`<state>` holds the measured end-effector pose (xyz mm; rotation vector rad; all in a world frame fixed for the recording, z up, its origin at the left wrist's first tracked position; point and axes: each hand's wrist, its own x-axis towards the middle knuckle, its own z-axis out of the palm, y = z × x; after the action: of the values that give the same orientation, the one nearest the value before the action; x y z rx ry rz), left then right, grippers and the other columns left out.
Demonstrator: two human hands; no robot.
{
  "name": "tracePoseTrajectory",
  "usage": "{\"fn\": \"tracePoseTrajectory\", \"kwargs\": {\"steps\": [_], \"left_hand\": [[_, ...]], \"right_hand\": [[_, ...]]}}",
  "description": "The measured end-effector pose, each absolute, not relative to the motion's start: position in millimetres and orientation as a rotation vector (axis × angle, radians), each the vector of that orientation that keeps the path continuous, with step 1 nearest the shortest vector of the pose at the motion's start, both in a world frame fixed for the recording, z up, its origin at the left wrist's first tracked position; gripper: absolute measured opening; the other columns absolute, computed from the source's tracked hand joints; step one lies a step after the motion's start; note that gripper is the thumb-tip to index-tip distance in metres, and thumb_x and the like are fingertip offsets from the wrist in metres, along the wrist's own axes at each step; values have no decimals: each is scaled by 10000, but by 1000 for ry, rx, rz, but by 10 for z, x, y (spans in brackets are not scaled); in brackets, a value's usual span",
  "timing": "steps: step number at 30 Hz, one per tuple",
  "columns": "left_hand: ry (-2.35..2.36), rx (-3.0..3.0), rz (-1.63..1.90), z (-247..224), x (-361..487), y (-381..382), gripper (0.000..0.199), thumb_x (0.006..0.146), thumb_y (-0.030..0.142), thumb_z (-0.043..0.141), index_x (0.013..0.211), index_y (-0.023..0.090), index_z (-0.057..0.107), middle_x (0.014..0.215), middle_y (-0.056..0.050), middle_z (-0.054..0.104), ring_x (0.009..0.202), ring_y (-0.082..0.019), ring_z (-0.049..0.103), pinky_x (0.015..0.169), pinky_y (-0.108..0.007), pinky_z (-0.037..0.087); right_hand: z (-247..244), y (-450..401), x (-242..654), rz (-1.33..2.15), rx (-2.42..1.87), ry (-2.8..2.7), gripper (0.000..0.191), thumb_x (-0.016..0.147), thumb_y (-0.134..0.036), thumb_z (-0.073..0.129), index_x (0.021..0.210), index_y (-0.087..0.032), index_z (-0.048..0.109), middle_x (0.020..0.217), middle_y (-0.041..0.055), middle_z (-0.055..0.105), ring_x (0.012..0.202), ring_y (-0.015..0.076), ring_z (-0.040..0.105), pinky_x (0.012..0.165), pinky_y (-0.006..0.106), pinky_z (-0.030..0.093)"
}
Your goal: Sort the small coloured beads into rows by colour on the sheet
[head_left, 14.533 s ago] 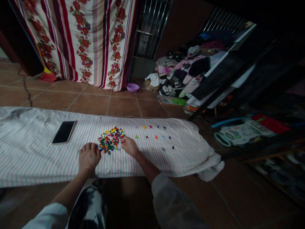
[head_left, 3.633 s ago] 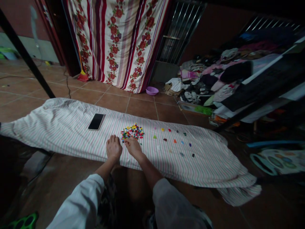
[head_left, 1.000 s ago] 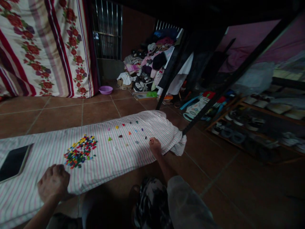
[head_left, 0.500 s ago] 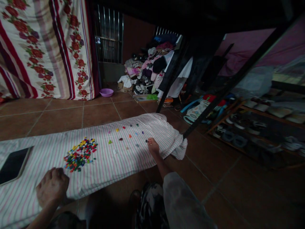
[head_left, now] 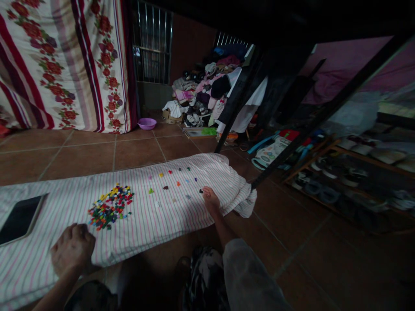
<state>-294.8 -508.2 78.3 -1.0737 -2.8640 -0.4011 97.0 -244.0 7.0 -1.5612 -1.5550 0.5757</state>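
Note:
My right hand [head_left: 211,201] is over the right part of the striped cloth [head_left: 136,235]. Its fingers look loosely apart, just beside a small black piece [head_left: 201,191] that lies on the cloth. My left hand [head_left: 73,248] rests palm down on the near edge of the cloth, fingers lying on it with nothing seen in them. A pile of small multicoloured pieces [head_left: 112,206] lies ahead of it. Between pile and right hand, small groups are spread in rows, among them yellow pieces [head_left: 161,175], green pieces [head_left: 151,191], orange pieces [head_left: 178,184] and white pieces [head_left: 158,204].
A phone [head_left: 21,219] lies at the cloth's left end. Dark metal posts [head_left: 238,108] rise beyond its right end. On the tiled floor stand a purple basin [head_left: 147,124], a heap of clothes [head_left: 207,88] and a shoe rack [head_left: 340,168]. A flowered curtain [head_left: 65,65] hangs at the left.
My right hand's fingers have loosened and drawn slightly away from the black piece, which now lies on the cloth. My left hand stays in place. The view has shifted slightly.

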Motion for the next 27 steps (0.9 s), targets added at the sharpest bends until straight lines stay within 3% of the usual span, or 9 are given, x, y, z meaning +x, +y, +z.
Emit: {"fn": "tracePoseTrajectory", "kwargs": {"steps": [2,8,15,20,23,27], "left_hand": [[-2865,-1072,-404,780,-2952,-5082,399,900,327,228,1096,169,537,1298,-167,561,1183,-347,530,948,-459,382],[-2826,-1085,-423,735,-2983,-5090,347,889,314,286,1082,180,541,1276,-170,576,1157,-349,545,922,-468,394],[-2800,-1090,-425,673,-3020,-5089,337,901,296,291,1075,164,548,1262,-166,574,1156,-344,547,924,-462,399],[-2754,-1058,-431,565,-3070,-5093,328,905,287,312,1076,156,560,1252,-151,579,1124,-316,551,901,-444,398],[-2697,-1053,-456,497,-3094,-5093,295,902,268,338,1033,170,583,1212,-121,600,1113,-272,549,903,-411,382],[-2669,-1055,-480,443,-3123,-5083,250,885,236,391,998,168,603,1192,-124,612,1110,-262,545,904,-395,367]], "right_hand": [[76,-2462,985,545,-1604,-1545,323,775,-248,420,1005,-224,646,1032,32,710,952,160,654,869,263,498],[134,-2521,994,422,-1552,-1699,173,729,-219,441,683,-234,607,840,39,669,902,193,602,846,298,492],[201,-2537,974,457,-1531,-1682,196,718,-199,439,695,-223,632,868,57,675,914,192,591,872,318,489],[187,-2553,1040,554,-1389,-1625,168,707,-288,498,702,-215,649,858,66,691,900,210,610,886,358,490],[169,-2547,1106,662,-1399,-1458,200,672,-388,564,684,-211,658,796,57,699,831,223,624,821,370,503],[246,-2495,1086,790,-1414,-1340,287,640,-466,607,678,-190,678,614,18,632,600,178,562,594,314,466]]}}
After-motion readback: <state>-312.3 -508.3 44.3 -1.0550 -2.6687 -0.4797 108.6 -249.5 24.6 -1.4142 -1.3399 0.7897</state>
